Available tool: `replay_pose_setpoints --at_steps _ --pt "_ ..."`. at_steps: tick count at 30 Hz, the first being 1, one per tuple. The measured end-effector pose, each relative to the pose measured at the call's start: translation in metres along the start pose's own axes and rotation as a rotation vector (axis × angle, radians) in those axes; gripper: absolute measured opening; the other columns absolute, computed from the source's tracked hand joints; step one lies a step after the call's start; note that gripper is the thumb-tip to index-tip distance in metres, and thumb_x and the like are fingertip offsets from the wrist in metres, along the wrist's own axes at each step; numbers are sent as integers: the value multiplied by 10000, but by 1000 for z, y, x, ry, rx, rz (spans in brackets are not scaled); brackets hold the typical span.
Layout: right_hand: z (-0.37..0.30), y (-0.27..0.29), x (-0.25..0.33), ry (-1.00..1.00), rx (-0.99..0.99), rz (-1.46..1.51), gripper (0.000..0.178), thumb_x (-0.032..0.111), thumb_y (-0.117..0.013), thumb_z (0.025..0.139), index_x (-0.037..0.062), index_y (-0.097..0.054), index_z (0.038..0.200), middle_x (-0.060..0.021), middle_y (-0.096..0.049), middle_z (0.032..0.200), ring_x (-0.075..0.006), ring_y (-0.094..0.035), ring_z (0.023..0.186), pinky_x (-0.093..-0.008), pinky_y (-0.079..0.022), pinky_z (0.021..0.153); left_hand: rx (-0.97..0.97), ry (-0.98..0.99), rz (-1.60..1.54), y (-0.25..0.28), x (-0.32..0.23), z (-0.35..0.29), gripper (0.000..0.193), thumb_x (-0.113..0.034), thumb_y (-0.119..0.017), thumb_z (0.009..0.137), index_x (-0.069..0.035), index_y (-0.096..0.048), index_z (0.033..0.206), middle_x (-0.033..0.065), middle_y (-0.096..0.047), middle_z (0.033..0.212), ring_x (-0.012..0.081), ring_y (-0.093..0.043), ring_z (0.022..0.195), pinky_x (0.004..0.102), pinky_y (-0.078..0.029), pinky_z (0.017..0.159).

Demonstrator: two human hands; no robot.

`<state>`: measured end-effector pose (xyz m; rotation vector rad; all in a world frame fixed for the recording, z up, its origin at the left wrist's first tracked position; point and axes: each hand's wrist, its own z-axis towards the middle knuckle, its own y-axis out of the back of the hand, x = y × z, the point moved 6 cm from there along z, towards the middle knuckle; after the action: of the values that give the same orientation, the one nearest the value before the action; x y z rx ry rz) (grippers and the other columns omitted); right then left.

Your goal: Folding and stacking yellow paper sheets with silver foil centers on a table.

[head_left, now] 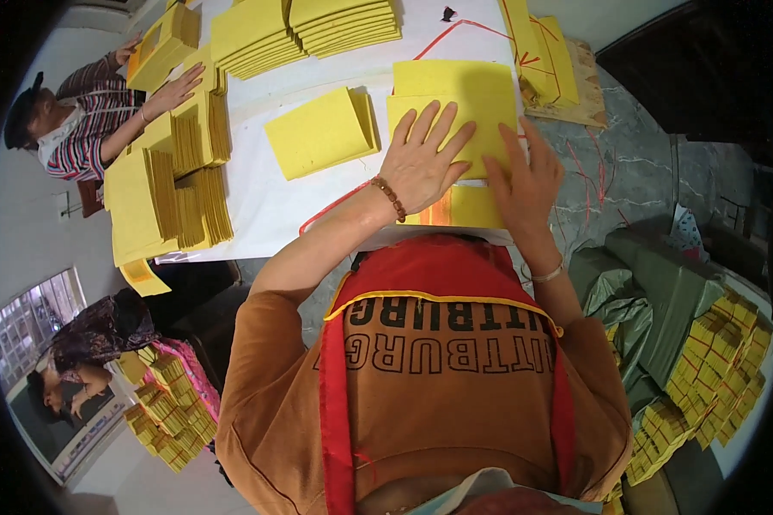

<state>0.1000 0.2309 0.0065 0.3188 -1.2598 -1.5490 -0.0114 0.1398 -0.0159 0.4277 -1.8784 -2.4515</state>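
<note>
Yellow paper sheets (451, 79) lie at the table's near edge, partly folded over, with an orange patch (438, 209) showing on the lower part. My left hand (425, 159) rests flat on them with its fingers spread. At their right edge is my right hand (524, 184), fingers apart, thumb on the paper; I see nothing gripped in it. Just left of my left hand, a folded yellow paper (313, 137) sits by itself, its right side slightly raised. How many sheets lie beneath my hands is hidden.
Stacks of folded yellow paper stand along the table's far side (258, 39) and left side (146, 202). A person (86, 120) on the left touches stacks there. Another person (94, 352) bends near bundles (167, 408). Green wrapped bales (653, 292) and more bundles (713, 369) are at right.
</note>
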Motion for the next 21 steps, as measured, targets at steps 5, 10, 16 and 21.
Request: replay_pose_setpoints --at_steps 5,10,16,21 --pt "-36 -19 11 208 362 -91 549 449 -550 838 171 -467 1304 -114 -320 1433 -308 -255 1336 -638 -166 1002 -7 -17 -33 0 -3 -2 521 -351 -530 870 -141 -415 1333 154 -333 1404 334 -291 1292 486 -210 1049" --pt "-37 -17 12 230 405 -90 588 498 -520 844 213 -423 1350 -120 -249 1469 -340 -170 1369 -657 -153 1004 -48 -96 -173 10 4 -4 523 -374 -590 821 -129 -490 1273 155 -349 1386 322 -311 1269 479 -243 1024" --pt "-30 -12 -4 214 440 193 437 369 -552 877 146 -538 1253 -142 -347 1420 -325 -212 1364 -567 -226 1031 -39 -282 41 12 -16 -5 517 -221 -636 749 4 -511 1197 172 -515 1174 269 -506 998 334 -434 800" --pt "-13 1 -36 -386 165 975 276 142 -474 947 15 -564 1175 -75 -594 1148 -170 -516 1110 -269 -385 934 -57 -183 65 15 -14 3 525 -107 -602 690 15 -509 1192 141 -568 1099 265 -547 892 340 -452 756"
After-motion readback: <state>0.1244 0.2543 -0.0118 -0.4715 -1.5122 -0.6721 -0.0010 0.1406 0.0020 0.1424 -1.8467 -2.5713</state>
